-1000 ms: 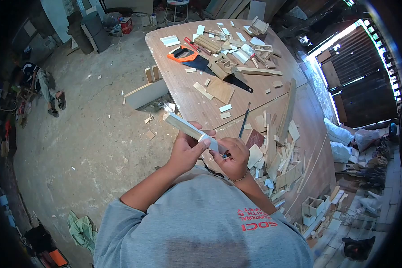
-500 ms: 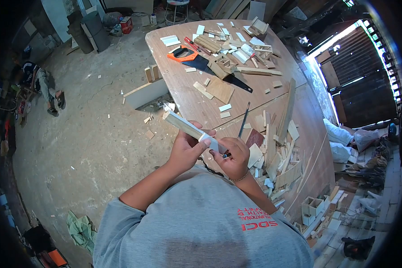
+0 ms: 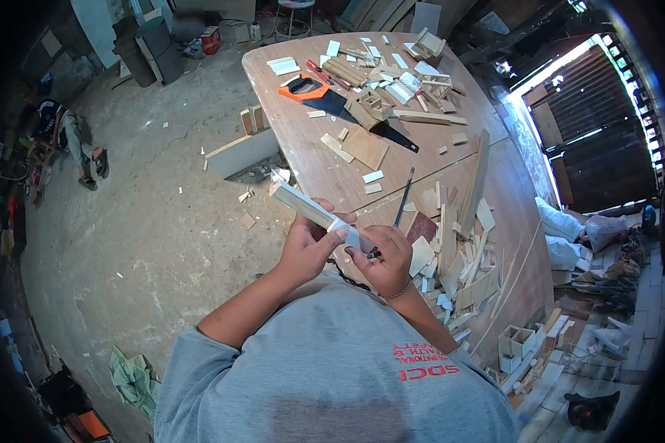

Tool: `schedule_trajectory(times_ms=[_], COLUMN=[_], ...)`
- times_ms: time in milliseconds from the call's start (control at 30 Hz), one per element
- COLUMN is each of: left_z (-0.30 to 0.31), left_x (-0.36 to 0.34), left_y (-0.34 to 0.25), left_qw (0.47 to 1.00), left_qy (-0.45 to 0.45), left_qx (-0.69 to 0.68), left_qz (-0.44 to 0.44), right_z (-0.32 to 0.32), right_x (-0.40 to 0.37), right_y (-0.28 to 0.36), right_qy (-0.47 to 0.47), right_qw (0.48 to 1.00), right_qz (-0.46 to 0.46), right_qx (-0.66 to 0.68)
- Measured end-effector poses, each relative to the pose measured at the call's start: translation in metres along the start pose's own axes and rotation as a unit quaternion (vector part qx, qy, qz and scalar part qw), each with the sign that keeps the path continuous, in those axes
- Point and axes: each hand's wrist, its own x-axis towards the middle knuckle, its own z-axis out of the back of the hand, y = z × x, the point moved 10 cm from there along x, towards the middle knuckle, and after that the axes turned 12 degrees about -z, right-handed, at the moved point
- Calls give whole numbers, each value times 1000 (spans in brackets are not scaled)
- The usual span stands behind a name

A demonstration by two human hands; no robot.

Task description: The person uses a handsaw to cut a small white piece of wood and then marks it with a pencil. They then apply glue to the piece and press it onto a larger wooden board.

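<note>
The person's left hand (image 3: 310,245) is curled around a pale wooden strip (image 3: 301,204), thumb on top and fingers wrapped behind. Clock directions here run from the hands. The strip slants through the grip, its far end pointing to 10 o'clock, held up in front of the grey shirt (image 3: 332,354) beside the near edge of the bench (image 3: 303,140). A small white piece (image 3: 349,235) lies against the strip's near end, under the left thumb. The right hand (image 3: 389,260) is bent nearly closed beside that piece, pinching a slim dark tool (image 3: 375,255) between thumb and fingers; it looks like a pencil or pen, though the fingers cover most of it.

On the bench, a dark rod (image 3: 404,198) lies at 2 o'clock and a heap of wood offcuts (image 3: 476,289) at 4. Toward 12 o'clock sits a thin plywood square (image 3: 366,150), with an orange-handled handsaw (image 3: 334,105) beyond it, partly under a wooden block (image 3: 363,114).

Off the bench, a green cloth (image 3: 134,382) lies on the floor (image 3: 162,251) at 8 o'clock, and another person (image 3: 70,133) is at 10, near the edge of the view.
</note>
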Motion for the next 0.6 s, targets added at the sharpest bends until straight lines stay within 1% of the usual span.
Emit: schedule_trajectory(times_ms=[267,333,367,433,467,533,567,600], left_z=[1,4,7,19,23,34,35,38], left_x=[-4,-3,-3,-2,0,0,0,-1], left_y=[4,3,4,16,17,19,17,16], left_qw=[1000,999,999,998,997,993,993,989], left_qy=[-6,0,0,-29,-29,-76,-75,-97], left_qx=[-9,38,38,15,16,-58,-57,-67], left_qz=[12,25,25,62,63,74,76,84], right_z=[2,3,4,30,31,60,64,60], right_x=[-3,-5,-8,-16,-15,-15,-20,-20], right_y=[3,-2,-5,-13,-17,-19,-23,-29], right_qy=[5,17,16,-75,-75,-191,-192,-138], right_qw=[1000,999,999,988,988,956,956,966], right_qz=[-3,-36,-36,-23,-24,11,9,-24], right_qx=[0,35,35,132,132,223,222,216])
